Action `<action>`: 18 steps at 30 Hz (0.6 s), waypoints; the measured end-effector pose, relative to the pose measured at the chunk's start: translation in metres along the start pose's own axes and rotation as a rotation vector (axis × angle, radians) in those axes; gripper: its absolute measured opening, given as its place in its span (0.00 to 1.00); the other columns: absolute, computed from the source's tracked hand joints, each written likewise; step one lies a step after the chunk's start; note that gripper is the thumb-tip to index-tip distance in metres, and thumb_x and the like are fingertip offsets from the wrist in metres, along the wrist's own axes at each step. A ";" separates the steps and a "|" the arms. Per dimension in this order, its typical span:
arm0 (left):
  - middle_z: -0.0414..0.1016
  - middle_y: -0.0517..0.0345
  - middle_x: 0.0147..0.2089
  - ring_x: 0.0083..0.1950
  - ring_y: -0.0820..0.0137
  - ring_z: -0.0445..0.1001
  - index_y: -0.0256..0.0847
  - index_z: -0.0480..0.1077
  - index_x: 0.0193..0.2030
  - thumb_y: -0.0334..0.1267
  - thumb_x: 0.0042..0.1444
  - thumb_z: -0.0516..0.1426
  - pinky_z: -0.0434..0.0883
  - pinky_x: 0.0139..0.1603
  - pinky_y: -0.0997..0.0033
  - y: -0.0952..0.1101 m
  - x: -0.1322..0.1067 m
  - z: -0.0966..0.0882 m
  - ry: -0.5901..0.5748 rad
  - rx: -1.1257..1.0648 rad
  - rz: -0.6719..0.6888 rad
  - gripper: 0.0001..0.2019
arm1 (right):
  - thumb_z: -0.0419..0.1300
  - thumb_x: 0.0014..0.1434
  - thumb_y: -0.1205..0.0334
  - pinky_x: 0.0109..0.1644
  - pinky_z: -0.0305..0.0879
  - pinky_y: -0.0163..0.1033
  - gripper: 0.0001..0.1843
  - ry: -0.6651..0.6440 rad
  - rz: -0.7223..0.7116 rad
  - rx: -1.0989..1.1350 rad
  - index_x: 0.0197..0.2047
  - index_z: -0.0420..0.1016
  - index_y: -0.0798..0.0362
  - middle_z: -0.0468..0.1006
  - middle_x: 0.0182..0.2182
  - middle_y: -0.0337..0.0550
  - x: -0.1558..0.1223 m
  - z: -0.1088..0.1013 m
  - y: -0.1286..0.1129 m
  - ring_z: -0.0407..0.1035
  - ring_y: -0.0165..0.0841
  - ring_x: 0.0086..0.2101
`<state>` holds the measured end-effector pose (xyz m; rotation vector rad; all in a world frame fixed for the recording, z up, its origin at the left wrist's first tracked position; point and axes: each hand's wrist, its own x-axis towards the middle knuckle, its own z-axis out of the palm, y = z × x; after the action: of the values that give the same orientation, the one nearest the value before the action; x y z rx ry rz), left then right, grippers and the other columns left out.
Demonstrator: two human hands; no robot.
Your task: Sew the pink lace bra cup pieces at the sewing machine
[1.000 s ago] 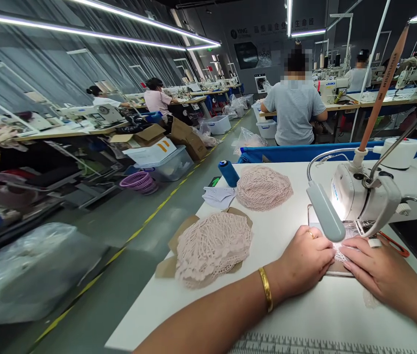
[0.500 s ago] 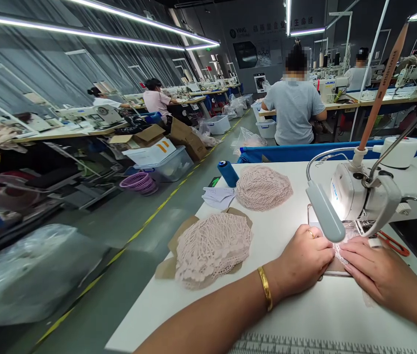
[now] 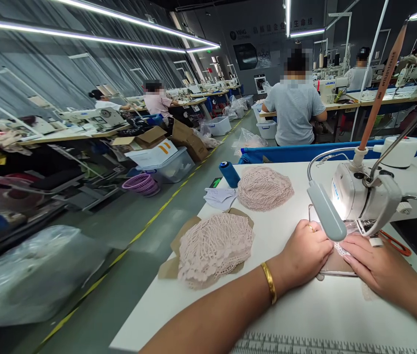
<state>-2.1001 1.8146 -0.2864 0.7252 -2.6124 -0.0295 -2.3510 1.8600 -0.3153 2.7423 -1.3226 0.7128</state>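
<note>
1. The left hand point(image 3: 306, 255) of the person has its fingers bent and close together, at one edge of a pale lace piece point(image 3: 340, 250); I cannot tell if it pinches the lace or only presses.
2. The right hand point(image 3: 372, 263) lies flatter, its fingers nearly straight and side by side, touching the lace from the other side; if it grips anything, I cannot tell.
3. The lace piece is between both hands, partly covered by the fingers.
4. Just beyond these fingertips stands a white sewing machine point(image 3: 349, 196), with a grey lamp point(image 3: 327, 211) above the left hand.
5. To the left of the left hand, on the counter point(image 3: 278, 236), is a lace stack point(image 3: 214, 250); farther beyond it are a second stack point(image 3: 265, 189) and a blue thread cone point(image 3: 229, 174).
6. A ruler point(image 3: 304, 343) lies nearer to the person than both hands.
</note>
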 end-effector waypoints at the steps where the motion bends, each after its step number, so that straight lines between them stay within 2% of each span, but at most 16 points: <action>1: 0.82 0.53 0.41 0.46 0.61 0.77 0.40 0.77 0.40 0.32 0.72 0.54 0.71 0.51 0.57 0.000 0.001 0.000 0.000 0.000 -0.008 0.11 | 0.51 0.77 0.59 0.54 0.77 0.57 0.18 -0.005 0.023 -0.005 0.60 0.80 0.46 0.82 0.58 0.48 0.000 0.000 0.001 0.78 0.49 0.53; 5: 0.83 0.51 0.44 0.49 0.59 0.77 0.40 0.77 0.41 0.34 0.73 0.54 0.71 0.55 0.54 -0.001 0.001 -0.001 0.018 0.016 -0.049 0.11 | 0.50 0.78 0.56 0.56 0.77 0.62 0.20 0.002 0.061 -0.038 0.62 0.79 0.45 0.82 0.56 0.50 0.000 0.001 0.004 0.77 0.52 0.55; 8: 0.83 0.51 0.46 0.53 0.57 0.78 0.42 0.78 0.43 0.36 0.72 0.57 0.71 0.59 0.52 -0.004 0.002 0.002 0.028 -0.024 -0.093 0.08 | 0.50 0.78 0.54 0.55 0.77 0.63 0.21 0.007 0.064 -0.050 0.63 0.79 0.44 0.83 0.55 0.50 0.000 0.002 0.006 0.77 0.52 0.56; 13: 0.82 0.54 0.47 0.47 0.62 0.77 0.44 0.78 0.45 0.31 0.68 0.55 0.75 0.54 0.59 -0.026 0.020 0.011 0.055 -0.140 -0.249 0.10 | 0.53 0.77 0.53 0.55 0.78 0.59 0.19 0.035 0.084 -0.006 0.64 0.78 0.42 0.83 0.55 0.50 -0.001 0.003 0.007 0.78 0.50 0.54; 18: 0.79 0.55 0.47 0.49 0.60 0.74 0.46 0.77 0.39 0.32 0.62 0.59 0.75 0.56 0.57 -0.044 0.045 0.014 0.027 -0.088 -0.202 0.06 | 0.52 0.77 0.55 0.54 0.77 0.64 0.20 0.070 0.053 -0.023 0.65 0.76 0.46 0.82 0.54 0.53 -0.004 0.004 0.008 0.74 0.54 0.56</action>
<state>-2.1191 1.7527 -0.2866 0.9477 -2.4849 -0.1917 -2.3578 1.8566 -0.3218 2.6482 -1.3849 0.7838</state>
